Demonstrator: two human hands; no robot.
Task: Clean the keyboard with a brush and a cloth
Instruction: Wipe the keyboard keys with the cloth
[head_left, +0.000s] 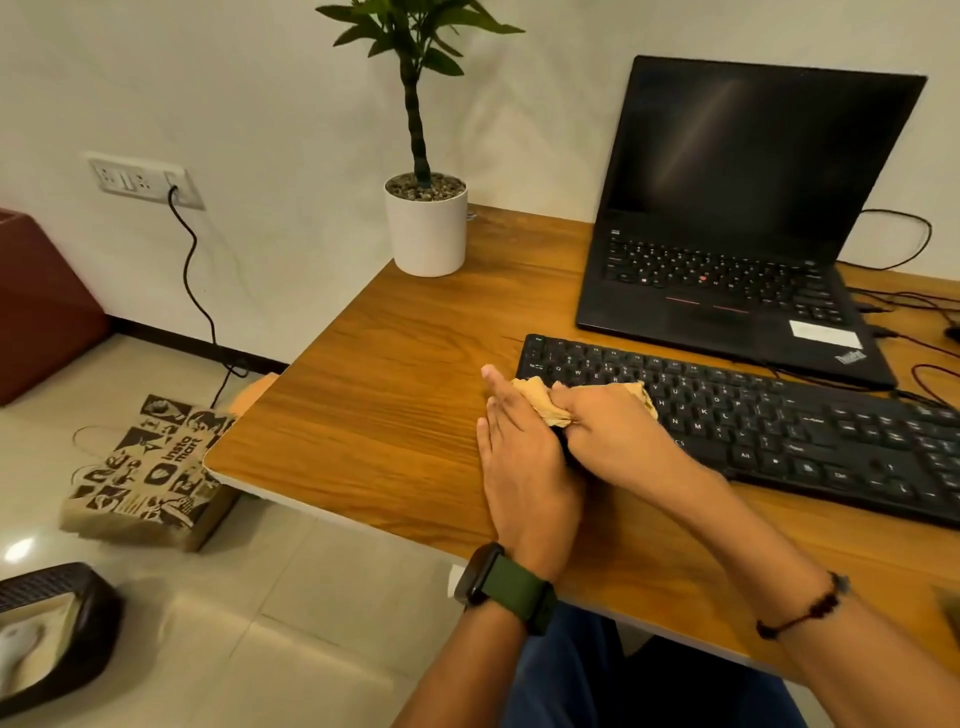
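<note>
A black external keyboard (779, 421) lies on the wooden desk (395, 374) in front of an open laptop. My right hand (618, 431) is closed on a crumpled tan cloth (540, 400) and presses it on the keyboard's left end. My left hand (524, 457) lies flat with fingers straight against the keyboard's left edge, touching the cloth and the right hand. A green-strapped watch sits on my left wrist. No brush is visible.
The black laptop (737, 249) stands open with a dark screen behind the keyboard. A white potted plant (427, 228) sits at the desk's back left corner. Cables (914, 306) trail at the right. A printed paper bag (150, 467) and a black bin (52, 634) are on the floor.
</note>
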